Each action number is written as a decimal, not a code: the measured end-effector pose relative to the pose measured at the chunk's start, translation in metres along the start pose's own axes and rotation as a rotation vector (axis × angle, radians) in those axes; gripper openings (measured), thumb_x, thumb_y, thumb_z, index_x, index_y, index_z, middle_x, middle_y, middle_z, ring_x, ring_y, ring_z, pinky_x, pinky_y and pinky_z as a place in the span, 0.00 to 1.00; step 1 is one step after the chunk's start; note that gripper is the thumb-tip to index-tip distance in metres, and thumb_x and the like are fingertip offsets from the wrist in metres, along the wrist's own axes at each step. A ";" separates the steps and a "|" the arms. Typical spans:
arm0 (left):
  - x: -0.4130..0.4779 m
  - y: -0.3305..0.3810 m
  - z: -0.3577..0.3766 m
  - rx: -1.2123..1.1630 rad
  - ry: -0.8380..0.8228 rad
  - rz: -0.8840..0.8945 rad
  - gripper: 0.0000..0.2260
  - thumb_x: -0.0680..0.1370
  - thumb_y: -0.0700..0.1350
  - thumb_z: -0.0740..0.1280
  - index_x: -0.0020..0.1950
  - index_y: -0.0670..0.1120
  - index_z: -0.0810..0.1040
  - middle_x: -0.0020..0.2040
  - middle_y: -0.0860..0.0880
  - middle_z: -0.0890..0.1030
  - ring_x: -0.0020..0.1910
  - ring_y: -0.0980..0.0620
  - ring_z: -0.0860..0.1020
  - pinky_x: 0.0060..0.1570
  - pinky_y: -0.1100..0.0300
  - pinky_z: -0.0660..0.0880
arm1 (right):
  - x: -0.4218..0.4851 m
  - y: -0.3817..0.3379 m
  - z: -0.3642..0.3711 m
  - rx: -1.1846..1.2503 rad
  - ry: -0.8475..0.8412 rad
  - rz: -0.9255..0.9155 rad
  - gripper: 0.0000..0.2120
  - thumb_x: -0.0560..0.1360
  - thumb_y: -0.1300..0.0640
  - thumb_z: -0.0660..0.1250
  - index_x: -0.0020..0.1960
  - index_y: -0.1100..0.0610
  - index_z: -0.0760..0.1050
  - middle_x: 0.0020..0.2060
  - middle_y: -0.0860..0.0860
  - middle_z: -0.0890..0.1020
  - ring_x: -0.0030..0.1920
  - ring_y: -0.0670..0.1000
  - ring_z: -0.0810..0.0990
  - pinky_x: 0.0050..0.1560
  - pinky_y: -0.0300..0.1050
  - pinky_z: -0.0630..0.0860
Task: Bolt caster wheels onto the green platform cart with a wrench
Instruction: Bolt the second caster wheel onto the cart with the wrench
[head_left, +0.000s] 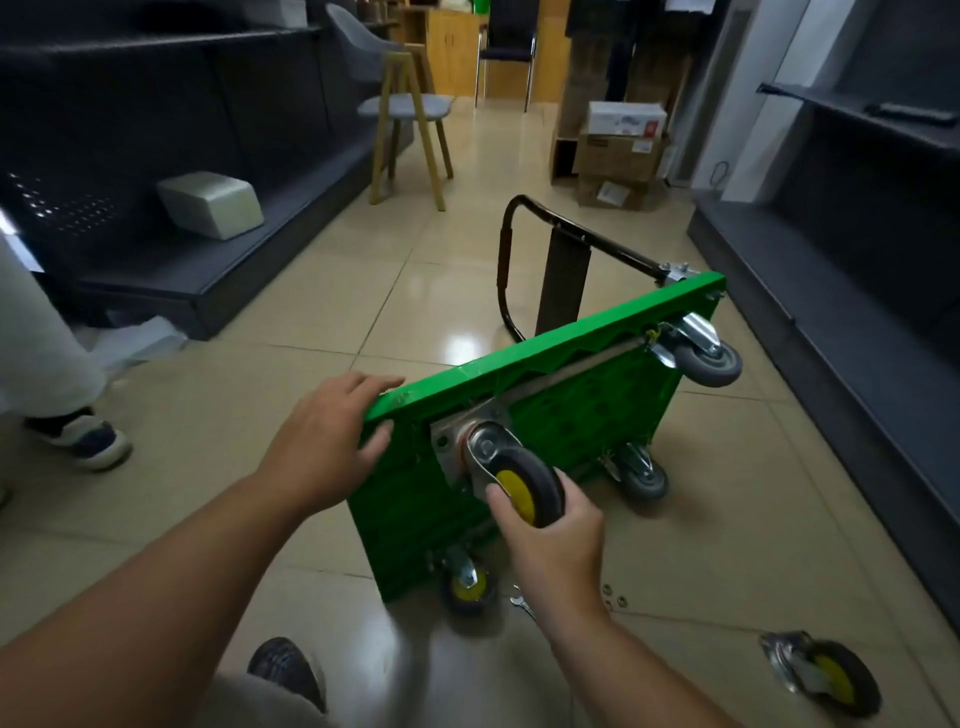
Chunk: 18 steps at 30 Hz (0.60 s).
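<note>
Floor: glossy beige tiles (311, 322) that throw back the ceiling light.
Room: an aisle between the dark grey left shelving (171, 130) and the dark grey right shelving (857, 234). A wooden chair (410, 109) with a grey seat stands further down, and a black chair (506, 47) is behind it.
Boxes: a stack of cardboard boxes (618, 150) by the right wall with a white one on top. All are closed, so what is in them cannot be seen.
Left shelf load: one pale wrapped block (210, 205).
Cart: the green platform cart (571, 395) stands on its long edge on the tiles, underside toward the camera. Its black handle (506, 260) is swung out on the far side.
Casters, count: five, with four on the underside and one loose.
Held caster (524, 488): yellow hub, at the upper near corner, with its plate against the underside.
Lower near caster (467, 587): yellow hub, down by the tiles.
Grey casters: two, the upper far caster (709, 358) and the lower far caster (641, 475).
Loose caster (826, 675): yellow hub, lying on the tiles to the right, well apart from the cart.
Wrench (521, 605): silvery, on the tiles near the lower near caster, partly hidden behind the right wrist.
Small hardware: two metal rings (607, 590) on the tiles. Whether they are nuts or washers cannot be told.
Left hand (327, 441): lies on the cart's near top corner, fingers nearly straight over the edge, thumb against the underside.
Right hand (550, 540): thumb and fingers wrapped round the tyre of the held caster.
Other person: a pale trouser leg (41, 338) and a shoe (83, 436) at the left edge.
</note>
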<state>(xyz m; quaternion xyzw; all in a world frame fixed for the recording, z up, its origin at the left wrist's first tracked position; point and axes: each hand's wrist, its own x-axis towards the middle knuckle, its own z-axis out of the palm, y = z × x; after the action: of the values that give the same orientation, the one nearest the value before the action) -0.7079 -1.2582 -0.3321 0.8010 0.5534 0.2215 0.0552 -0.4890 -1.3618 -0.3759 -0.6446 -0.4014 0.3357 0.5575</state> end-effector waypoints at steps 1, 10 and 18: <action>0.000 -0.003 0.003 -0.011 -0.027 -0.018 0.24 0.79 0.49 0.69 0.75 0.56 0.70 0.64 0.53 0.76 0.60 0.50 0.75 0.57 0.51 0.74 | 0.001 0.006 0.009 0.003 0.003 -0.007 0.16 0.68 0.54 0.80 0.54 0.53 0.83 0.43 0.47 0.86 0.45 0.43 0.85 0.46 0.39 0.81; 0.013 -0.009 0.014 -0.018 -0.114 -0.053 0.35 0.71 0.64 0.61 0.78 0.57 0.67 0.63 0.56 0.77 0.58 0.53 0.76 0.53 0.55 0.74 | 0.005 0.031 0.065 0.106 0.024 0.023 0.22 0.68 0.55 0.80 0.60 0.51 0.80 0.49 0.46 0.85 0.50 0.43 0.84 0.50 0.39 0.82; 0.028 -0.010 0.017 0.013 -0.186 -0.046 0.30 0.75 0.61 0.72 0.75 0.58 0.69 0.61 0.58 0.77 0.56 0.57 0.74 0.50 0.55 0.75 | -0.001 0.038 0.072 0.225 0.070 0.055 0.21 0.68 0.57 0.80 0.60 0.52 0.80 0.47 0.45 0.86 0.49 0.42 0.84 0.51 0.40 0.82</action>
<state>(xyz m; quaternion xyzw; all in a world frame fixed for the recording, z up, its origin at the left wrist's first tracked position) -0.7012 -1.2268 -0.3422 0.8056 0.5655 0.1410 0.1062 -0.5471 -1.3323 -0.4241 -0.6001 -0.3238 0.3710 0.6304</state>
